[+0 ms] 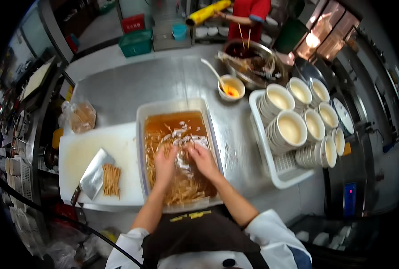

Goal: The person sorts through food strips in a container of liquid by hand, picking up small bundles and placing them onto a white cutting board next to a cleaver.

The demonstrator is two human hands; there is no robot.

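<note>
A clear rectangular tub (140, 134) stands in front of me with brown liquid and many thin tan strips (188, 193) in it. Over its middle, my left hand (165, 165) and my right hand (202, 160) are close together with fingers closed, slightly apart from each other. What lies in their fingertips is too small to make out. On the white cutting board (74, 152) to the left, a cleaver (95, 172) lies flat beside a neat bundle of tan strips (111, 180).
A tied plastic bag (81, 116) sits behind the board. Beyond the tub are a bowl with a spoon (231, 88) and a large metal basin (253, 67). A white basket (280, 181) of stacked bowls (289, 127) stands right. Across the table, a person in red (249, 11) holds a yellow roll (207, 12).
</note>
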